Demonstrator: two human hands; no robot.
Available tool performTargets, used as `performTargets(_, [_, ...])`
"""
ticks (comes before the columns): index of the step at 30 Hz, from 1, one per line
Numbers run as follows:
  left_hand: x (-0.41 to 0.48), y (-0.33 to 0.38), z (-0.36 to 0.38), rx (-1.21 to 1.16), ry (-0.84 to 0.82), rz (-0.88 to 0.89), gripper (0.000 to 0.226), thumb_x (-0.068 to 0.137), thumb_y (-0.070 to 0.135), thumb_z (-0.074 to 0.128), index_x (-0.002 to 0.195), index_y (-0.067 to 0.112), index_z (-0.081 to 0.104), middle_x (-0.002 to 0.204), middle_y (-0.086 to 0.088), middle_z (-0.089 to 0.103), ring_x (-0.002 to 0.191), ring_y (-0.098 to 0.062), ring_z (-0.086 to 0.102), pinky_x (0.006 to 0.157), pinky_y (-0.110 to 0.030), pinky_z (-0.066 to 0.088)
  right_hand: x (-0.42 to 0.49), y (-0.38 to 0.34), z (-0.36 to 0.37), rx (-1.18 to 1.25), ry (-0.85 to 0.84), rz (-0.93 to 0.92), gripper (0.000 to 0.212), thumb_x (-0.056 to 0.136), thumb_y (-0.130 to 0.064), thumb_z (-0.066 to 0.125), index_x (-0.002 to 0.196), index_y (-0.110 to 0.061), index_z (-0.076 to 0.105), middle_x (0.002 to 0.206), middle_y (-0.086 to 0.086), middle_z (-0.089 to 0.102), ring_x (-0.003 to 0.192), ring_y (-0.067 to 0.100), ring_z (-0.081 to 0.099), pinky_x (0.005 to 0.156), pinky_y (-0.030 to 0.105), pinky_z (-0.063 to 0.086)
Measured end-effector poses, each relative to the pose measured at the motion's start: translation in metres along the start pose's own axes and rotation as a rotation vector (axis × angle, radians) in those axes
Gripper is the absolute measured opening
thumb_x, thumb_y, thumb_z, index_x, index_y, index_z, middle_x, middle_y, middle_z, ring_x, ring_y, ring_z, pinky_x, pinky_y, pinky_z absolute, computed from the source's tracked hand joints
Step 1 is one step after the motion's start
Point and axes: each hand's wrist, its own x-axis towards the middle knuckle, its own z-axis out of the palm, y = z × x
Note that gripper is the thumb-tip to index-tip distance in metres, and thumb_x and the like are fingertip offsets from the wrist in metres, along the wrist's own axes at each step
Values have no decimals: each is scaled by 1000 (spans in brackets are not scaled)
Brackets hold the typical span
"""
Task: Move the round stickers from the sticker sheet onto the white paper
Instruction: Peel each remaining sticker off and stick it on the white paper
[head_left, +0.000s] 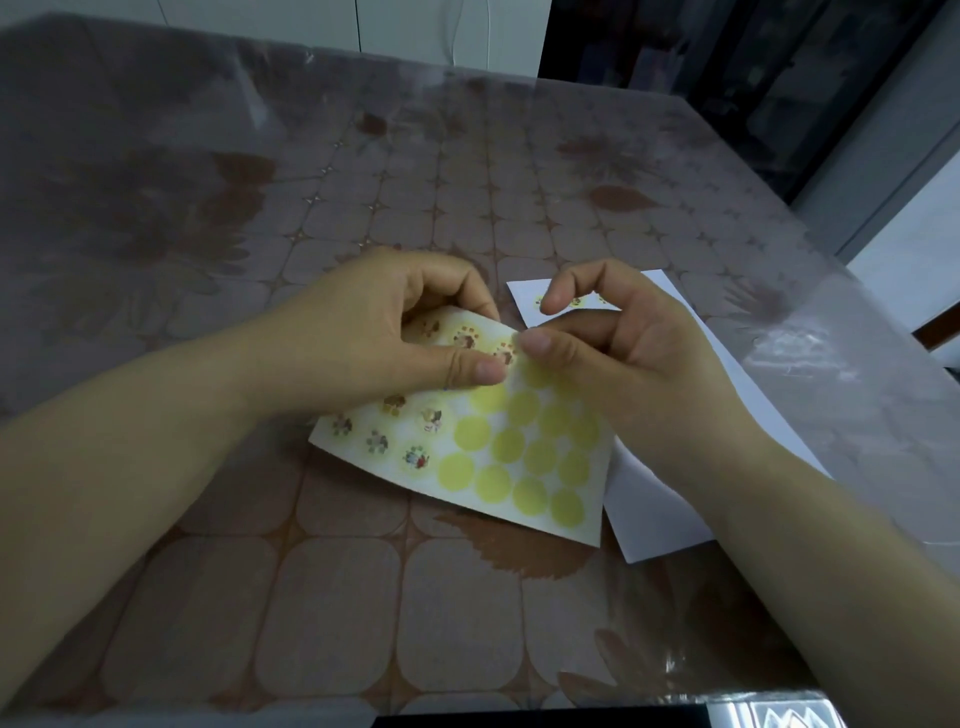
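The sticker sheet (467, 467) lies tilted at the table's middle, its far edge lifted. Several round picture stickers fill its left part; plain yellow circles mark its right part. My left hand (374, 338) pinches the sheet's upper edge between thumb and fingers. My right hand (613, 353) pinches at a round sticker (505, 352) on the sheet's top right corner, thumb tip on it. The white paper (670, 519) lies to the right, partly under my right hand and the sheet. Three stickers (574, 301) sit along its far edge, partly hidden by my right fingers.
The table (332, 597) wears a brown patterned cloth under clear plastic. Its right edge (852, 270) runs diagonally close to the white paper. A dark cabinet stands beyond the far right corner.
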Motion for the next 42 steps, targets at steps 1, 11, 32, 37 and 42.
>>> performTargets(1, [0, 1, 0, -26, -3, -2, 21, 59, 34, 73, 75, 23, 64, 67, 15, 68, 60, 5, 62, 54, -9, 46, 0, 0, 0, -7, 7, -8, 18, 82, -18, 69, 79, -28, 54, 73, 6, 72, 63, 27, 56, 59, 40, 46])
performTargets(11, [1, -3, 3, -104, 42, -102, 23, 73, 38, 59, 72, 16, 66, 66, 3, 63, 61, -10, 55, 55, -15, 43, -1, 6, 1, -365, 155, -231, 19, 77, -22, 74, 74, -30, 58, 80, -12, 65, 76, -1, 57, 73, 13, 44])
performTargets(32, [1, 0, 19, -325, 247, 90, 9, 79, 21, 63, 83, 21, 71, 80, 9, 75, 78, -4, 70, 67, -12, 50, 2, 5, 12, -688, 483, -505, 13, 80, -43, 64, 92, -38, 67, 87, -23, 60, 87, 9, 50, 85, 38, 37])
performTargets(37, [1, -3, 21, -212, 231, 160, 19, 87, 20, 56, 83, 33, 69, 83, 13, 73, 82, -3, 69, 71, -14, 50, 2, 2, 10, -560, 385, -476, 11, 79, -41, 63, 89, -44, 62, 86, -29, 60, 90, 10, 54, 84, 39, 39])
performTargets(42, [1, -4, 21, -194, 231, 170, 24, 86, 21, 56, 81, 41, 68, 83, 17, 73, 82, 0, 69, 71, -13, 49, 3, 2, 5, -421, 279, -391, 10, 78, -42, 62, 85, -48, 63, 81, -29, 64, 92, 6, 58, 85, 16, 35])
